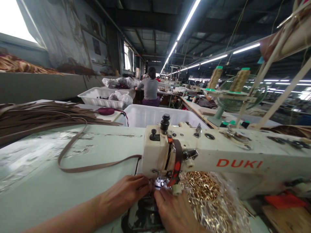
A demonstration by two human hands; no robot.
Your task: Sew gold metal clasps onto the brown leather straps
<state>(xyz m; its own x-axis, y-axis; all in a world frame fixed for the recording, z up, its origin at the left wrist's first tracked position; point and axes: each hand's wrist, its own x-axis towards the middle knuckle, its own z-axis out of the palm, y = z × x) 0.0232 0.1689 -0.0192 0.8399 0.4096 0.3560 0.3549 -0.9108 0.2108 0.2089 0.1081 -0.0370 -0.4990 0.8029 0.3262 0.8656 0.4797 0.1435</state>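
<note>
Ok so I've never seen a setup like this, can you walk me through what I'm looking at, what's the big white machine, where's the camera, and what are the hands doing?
The picture comes from a camera worn on the person's head, looking forward and down, so the two bare hands at the bottom are that person's own. The white machine marked DUKI is an industrial sewing machine. The left hand and right hand meet just under its needle area, pressing a dark piece of material there; exactly what either grip encloses is hidden. A long brown strap loops across the pale green table toward the needle, and a pile of similar straps lies at the far left. Right of the hands sits a clear bag of gold metal rings. Behind are white plastic bins, thread cones, and another person seated, back turned.
</note>
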